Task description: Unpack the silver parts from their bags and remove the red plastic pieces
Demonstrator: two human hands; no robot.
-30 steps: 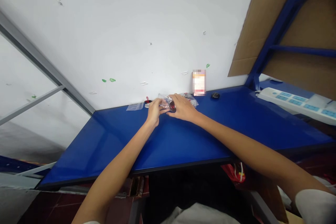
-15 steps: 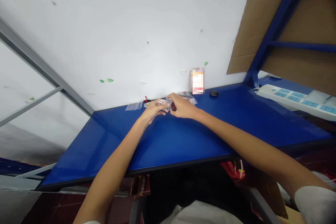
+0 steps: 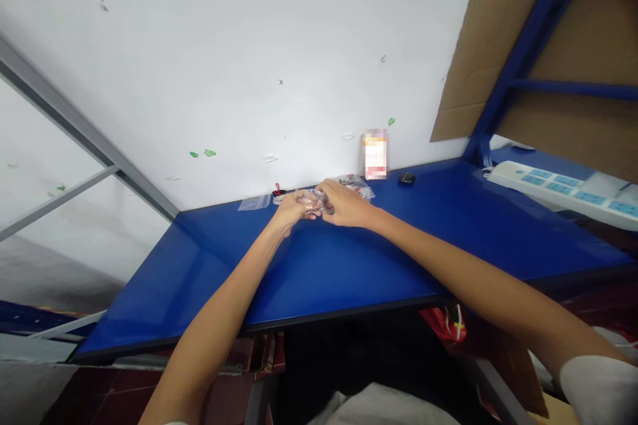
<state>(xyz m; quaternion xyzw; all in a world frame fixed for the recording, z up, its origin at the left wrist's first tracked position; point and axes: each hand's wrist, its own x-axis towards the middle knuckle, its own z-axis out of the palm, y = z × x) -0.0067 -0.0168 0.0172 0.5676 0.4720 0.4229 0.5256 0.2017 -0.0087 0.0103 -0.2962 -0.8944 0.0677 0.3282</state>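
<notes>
Above the back of the blue table [image 3: 329, 272], both my hands meet at a small clear plastic bag [image 3: 310, 200]. My left hand [image 3: 290, 208] has its fingers closed on the bag's left part. From the other side, my right hand [image 3: 345, 204] grips the bag's right end, where something dark and partly red shows through; fingers hide most of it. Behind my right hand lie more clear bags [image 3: 366, 192] with small red and dark items in them. A flat clear bag [image 3: 254, 202] and a small item with a red loop [image 3: 278, 189] lie left of my left hand.
A black rounded object [image 3: 407, 178] lies right of my hands. A blurred card or box [image 3: 375, 154] stands against the white wall. At the far right is a white power strip [image 3: 568, 189] beside a blue metal frame [image 3: 513, 60].
The clear bag has turned slightly between my hands, and its dark and red content shows less. Both hands have shifted only a little.
</notes>
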